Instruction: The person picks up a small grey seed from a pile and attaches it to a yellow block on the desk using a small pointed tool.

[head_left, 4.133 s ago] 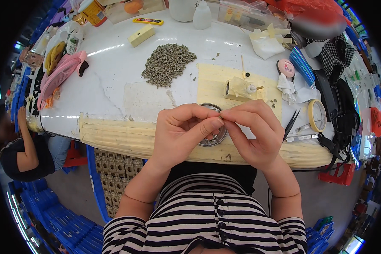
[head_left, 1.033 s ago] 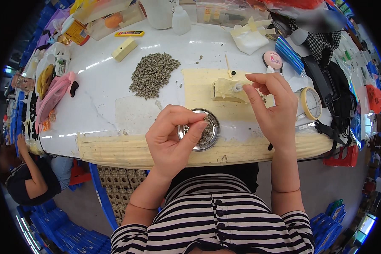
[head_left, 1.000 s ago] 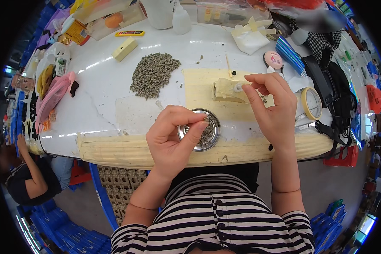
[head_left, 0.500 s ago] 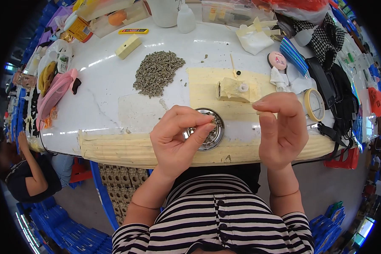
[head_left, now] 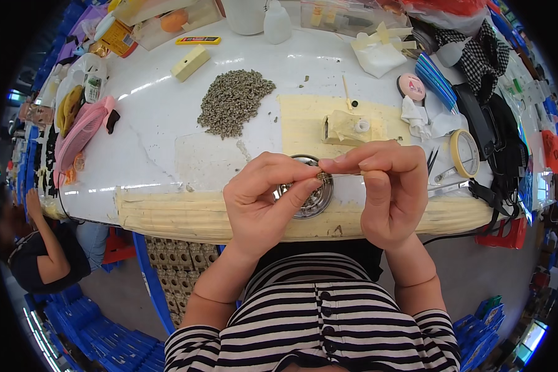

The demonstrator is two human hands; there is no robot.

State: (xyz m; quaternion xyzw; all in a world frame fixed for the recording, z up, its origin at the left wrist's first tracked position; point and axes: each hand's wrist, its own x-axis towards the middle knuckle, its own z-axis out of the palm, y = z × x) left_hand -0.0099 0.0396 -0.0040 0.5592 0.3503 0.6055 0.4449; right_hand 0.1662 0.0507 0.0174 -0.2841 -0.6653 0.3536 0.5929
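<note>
At the bottom of the frame sits the striped shirt of the person, both forearms rising from it toward the middle. The left hand and right hand have come together since half a second ago, when the right was lifted apart with fingers pinched; a second ago it was further up by the small yellowish block. Now the fingertips of both hands meet at centre frame, pinching a tiny grey part between them, with a thin wire or needle showing beside the right fingertips; which hand bears the grip I cannot tell. Directly under the hands, near the padded table edge, lies the round metal dish, partly covered by the left fingers as before. Just above the right hand sits the small yellowish block on its yellow mat. Further up, left of centre, the heap of grey parts lies unchanged. At right, a tape roll.
</note>
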